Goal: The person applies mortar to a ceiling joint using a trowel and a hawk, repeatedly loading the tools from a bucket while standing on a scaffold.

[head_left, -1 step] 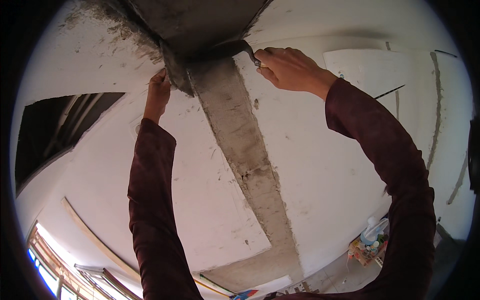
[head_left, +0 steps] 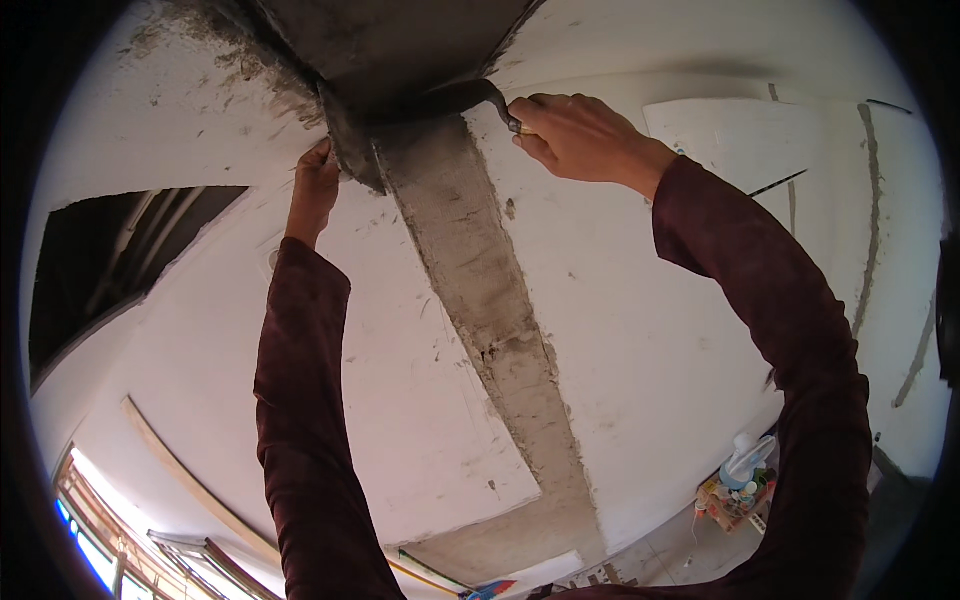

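Note:
My right hand (head_left: 585, 140) grips the handle of a trowel (head_left: 498, 100); its curved dark neck runs left to a blade against the dark grey coating (head_left: 395, 40) overhead, where the blade's outline blends in. My left hand (head_left: 315, 185) is raised left of it, fingers closed at the edge of a dark, narrow piece (head_left: 355, 150) under the coating; what exactly they pinch I cannot make out. A long grey cement band (head_left: 480, 265) runs from the dark area down between my forearms, bordered by white plastered surfaces (head_left: 620, 340).
An opening (head_left: 120, 250) with pipes inside is at left. A wooden batten (head_left: 190, 470) and window frames (head_left: 100, 530) are lower left. A crate of containers (head_left: 730, 490) stands on the floor (head_left: 680, 545) at lower right. A thin black rod (head_left: 780, 183) shows behind my right arm.

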Tool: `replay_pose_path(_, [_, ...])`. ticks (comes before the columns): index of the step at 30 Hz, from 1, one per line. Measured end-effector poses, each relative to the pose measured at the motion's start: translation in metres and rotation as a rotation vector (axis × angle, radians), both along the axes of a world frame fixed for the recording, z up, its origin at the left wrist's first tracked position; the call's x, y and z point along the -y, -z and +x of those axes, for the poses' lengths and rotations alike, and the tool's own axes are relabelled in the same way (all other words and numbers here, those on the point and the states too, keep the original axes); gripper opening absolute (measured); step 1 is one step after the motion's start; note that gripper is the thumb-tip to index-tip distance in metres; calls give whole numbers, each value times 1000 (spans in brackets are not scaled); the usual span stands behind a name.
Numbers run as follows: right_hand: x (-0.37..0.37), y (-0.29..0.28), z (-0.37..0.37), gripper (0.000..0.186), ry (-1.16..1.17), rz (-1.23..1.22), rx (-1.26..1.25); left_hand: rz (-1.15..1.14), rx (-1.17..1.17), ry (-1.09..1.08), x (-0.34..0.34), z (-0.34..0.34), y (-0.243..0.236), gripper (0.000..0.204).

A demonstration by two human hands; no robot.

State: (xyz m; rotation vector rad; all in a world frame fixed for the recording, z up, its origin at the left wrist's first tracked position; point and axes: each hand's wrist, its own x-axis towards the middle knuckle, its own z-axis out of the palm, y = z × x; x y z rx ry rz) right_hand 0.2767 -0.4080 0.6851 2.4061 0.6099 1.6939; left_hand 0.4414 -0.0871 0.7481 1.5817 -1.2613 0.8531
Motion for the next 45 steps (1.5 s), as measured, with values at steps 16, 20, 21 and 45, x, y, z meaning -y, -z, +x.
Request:
replay_pose_path(16, [-1,30,-44,26,157,-44,-73,-73,96,59,11,-7,4,22])
replay_pose_path(20, [-31,24,4,14,164,-200,98,-92,1,3,4,24,-9,20])
replay_pose_path(21, [-40,24,20,12,145,-206,160,-71,-19,-29,1,30,-9,19])
replay_pose_path(45, [-104,-42,28,22,334,-85,-337,-76,32,175,12,20,0,15])
